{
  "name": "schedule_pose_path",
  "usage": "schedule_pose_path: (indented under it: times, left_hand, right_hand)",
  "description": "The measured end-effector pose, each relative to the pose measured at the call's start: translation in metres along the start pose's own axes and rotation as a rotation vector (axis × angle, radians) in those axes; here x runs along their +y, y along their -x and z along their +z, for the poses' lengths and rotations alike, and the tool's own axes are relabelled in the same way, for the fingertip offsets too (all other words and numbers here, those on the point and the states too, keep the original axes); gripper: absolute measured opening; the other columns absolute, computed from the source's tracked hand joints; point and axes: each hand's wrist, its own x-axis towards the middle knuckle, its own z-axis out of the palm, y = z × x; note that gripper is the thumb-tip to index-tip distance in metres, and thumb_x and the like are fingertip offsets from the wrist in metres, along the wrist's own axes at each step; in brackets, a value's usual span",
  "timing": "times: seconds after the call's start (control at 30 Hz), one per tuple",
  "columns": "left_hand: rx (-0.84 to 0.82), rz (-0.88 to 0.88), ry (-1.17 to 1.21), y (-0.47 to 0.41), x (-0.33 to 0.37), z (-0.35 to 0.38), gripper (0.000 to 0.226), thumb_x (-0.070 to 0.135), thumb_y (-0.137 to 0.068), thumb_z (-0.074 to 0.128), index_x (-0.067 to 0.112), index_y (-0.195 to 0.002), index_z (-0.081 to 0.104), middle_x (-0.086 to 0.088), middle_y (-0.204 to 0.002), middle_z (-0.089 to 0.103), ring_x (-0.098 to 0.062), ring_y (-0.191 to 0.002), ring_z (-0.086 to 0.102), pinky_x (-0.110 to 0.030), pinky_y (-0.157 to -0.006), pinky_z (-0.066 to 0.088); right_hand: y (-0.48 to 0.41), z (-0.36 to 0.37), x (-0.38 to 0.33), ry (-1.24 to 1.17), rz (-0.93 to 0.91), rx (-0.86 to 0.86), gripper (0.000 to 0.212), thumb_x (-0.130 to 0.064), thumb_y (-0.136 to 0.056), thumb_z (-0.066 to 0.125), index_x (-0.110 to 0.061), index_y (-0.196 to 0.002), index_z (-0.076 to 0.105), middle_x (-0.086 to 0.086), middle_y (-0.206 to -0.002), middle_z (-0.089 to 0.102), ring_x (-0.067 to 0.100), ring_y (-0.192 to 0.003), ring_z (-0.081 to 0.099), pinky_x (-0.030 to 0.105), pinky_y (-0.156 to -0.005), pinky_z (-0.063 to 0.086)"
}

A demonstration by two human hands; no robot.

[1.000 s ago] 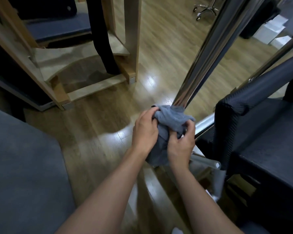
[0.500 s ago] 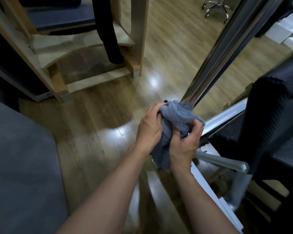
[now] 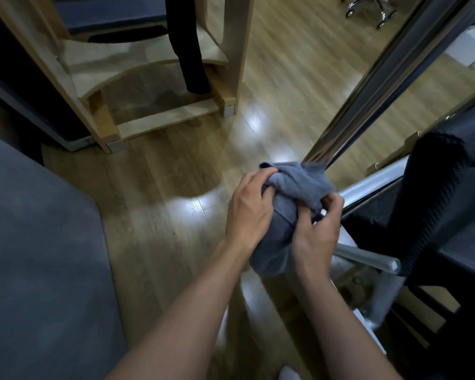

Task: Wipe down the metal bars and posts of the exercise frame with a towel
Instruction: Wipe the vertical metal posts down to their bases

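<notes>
- Gripping the bunched grey-blue cloth towel point(image 3: 299, 185) with both hands, you have it wrapped round the low end of the slanting polished chrome post point(image 3: 379, 83), close above the glossy wooden plank floor point(image 3: 176, 187).
- Your left hand point(image 3: 250, 212) has its fingers curled into the folds on the upper left side. Your right hand point(image 3: 317, 231) pinches the cloth from the lower right, thumb and fingers closed on it.
- The step in hand looks like wiping this post, so keep the cloth closed right round the tube. That way the far side, hidden from you, gets rubbed too.
- Twist as you slide, and squeeze evenly with both hands.
- Gather the loose tail hanging between your wrists, or it may drag on the floor.
- The pale grey metal bar point(image 3: 368, 257) just beside your right wrist is a likely next surface.
</notes>
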Motion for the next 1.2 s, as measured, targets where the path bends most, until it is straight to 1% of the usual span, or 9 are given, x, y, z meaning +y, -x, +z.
schedule_pose_path:
  times: [0.03, 0.1, 0.23, 0.4, 0.57, 0.77, 0.9, 1.07, 1.2]
  left_hand:
    - [0.042, -0.004, 0.046, 0.004, 0.003, 0.001, 0.034, 0.017, -0.096, 0.050, 0.027, -0.128, 0.059, 0.005, -0.122, 0.060, -0.009, -0.110, 0.055, -0.019, -0.094, 0.042]
    - [0.042, -0.122, 0.094, 0.005, 0.001, 0.009, 0.039, 0.015, -0.096, 0.048, 0.028, -0.132, 0.056, 0.001, -0.123, 0.060, -0.013, -0.112, 0.056, -0.024, -0.096, 0.043]
    - [-0.096, -0.290, -0.072, -0.001, -0.011, 0.018, 0.038, 0.028, -0.101, 0.035, 0.043, -0.135, 0.044, -0.005, -0.119, 0.058, -0.025, -0.106, 0.057, -0.033, -0.084, 0.044]
    - [-0.099, -0.433, -0.011, 0.013, -0.018, 0.007, 0.028, 0.035, -0.102, 0.035, 0.037, -0.126, 0.048, -0.006, -0.113, 0.065, -0.030, -0.100, 0.060, -0.034, -0.076, 0.045]
    - [0.026, -0.570, 0.147, 0.017, 0.014, -0.043, 0.021, 0.030, -0.100, 0.047, 0.027, -0.117, 0.058, 0.000, -0.113, 0.066, -0.023, -0.105, 0.059, -0.026, -0.079, 0.039]
    - [-0.054, -0.539, 0.191, -0.007, 0.064, -0.132, 0.022, 0.038, -0.097, 0.052, 0.028, -0.115, 0.061, 0.010, -0.104, 0.063, -0.014, -0.104, 0.058, -0.024, -0.085, 0.040]
    - [-0.040, -0.474, 0.243, -0.038, 0.103, -0.173, 0.021, 0.042, -0.091, 0.059, 0.031, -0.108, 0.064, 0.011, -0.103, 0.069, -0.012, -0.103, 0.063, -0.034, -0.096, 0.048]
    - [0.051, -0.348, 0.254, -0.093, 0.173, -0.222, 0.020, 0.045, -0.087, 0.066, 0.025, -0.087, 0.064, 0.008, -0.082, 0.071, -0.011, -0.084, 0.067, -0.033, -0.081, 0.054]
    - [0.067, -0.218, 0.210, -0.138, 0.233, -0.258, 0.023, 0.041, -0.087, 0.067, 0.020, -0.080, 0.062, 0.009, -0.072, 0.067, -0.008, -0.073, 0.062, -0.017, -0.065, 0.046]
  right_hand:
    - [0.000, -0.003, -0.010, 0.000, -0.072, 0.030, 0.021, -0.017, -0.093, 0.060, -0.028, -0.106, 0.048, -0.010, -0.106, 0.059, 0.003, -0.100, 0.057, 0.019, -0.090, 0.044]
    - [-0.001, -0.001, -0.009, 0.066, -0.130, 0.034, 0.022, -0.014, -0.091, 0.062, -0.025, -0.106, 0.049, -0.002, -0.110, 0.057, 0.011, -0.104, 0.056, 0.024, -0.093, 0.045]
    - [-0.001, 0.006, 0.022, 0.143, 0.036, -0.103, 0.021, -0.023, -0.094, 0.059, -0.033, -0.106, 0.045, -0.007, -0.106, 0.060, 0.012, -0.098, 0.060, 0.038, -0.088, 0.051]
    - [0.000, -0.005, 0.005, 0.284, 0.047, -0.276, 0.025, -0.022, -0.091, 0.065, -0.028, -0.099, 0.042, -0.012, -0.095, 0.059, -0.006, -0.085, 0.057, 0.007, -0.069, 0.041]
    - [0.026, -0.002, -0.059, 0.318, 0.064, -0.317, 0.031, -0.028, -0.085, 0.071, -0.027, -0.099, 0.042, -0.005, -0.099, 0.058, 0.007, -0.090, 0.058, 0.019, -0.073, 0.046]
    - [0.039, 0.018, -0.154, 0.237, 0.118, -0.349, 0.030, -0.028, -0.088, 0.068, -0.027, -0.103, 0.043, -0.005, -0.102, 0.058, 0.007, -0.093, 0.058, 0.017, -0.077, 0.046]
    - [0.024, 0.033, -0.220, 0.210, 0.044, -0.331, 0.031, -0.029, -0.089, 0.067, -0.027, -0.108, 0.043, -0.005, -0.107, 0.056, 0.011, -0.096, 0.056, 0.022, -0.085, 0.044]
    - [-0.014, 0.046, -0.306, 0.118, -0.015, -0.311, 0.042, -0.037, -0.090, 0.064, -0.029, -0.126, 0.043, -0.006, -0.123, 0.054, 0.007, -0.111, 0.054, 0.024, -0.094, 0.044]
    - [-0.051, 0.059, -0.364, 0.054, -0.103, -0.256, 0.054, -0.048, -0.089, 0.056, -0.030, -0.137, 0.040, -0.006, -0.132, 0.052, 0.008, -0.122, 0.051, 0.031, -0.104, 0.042]
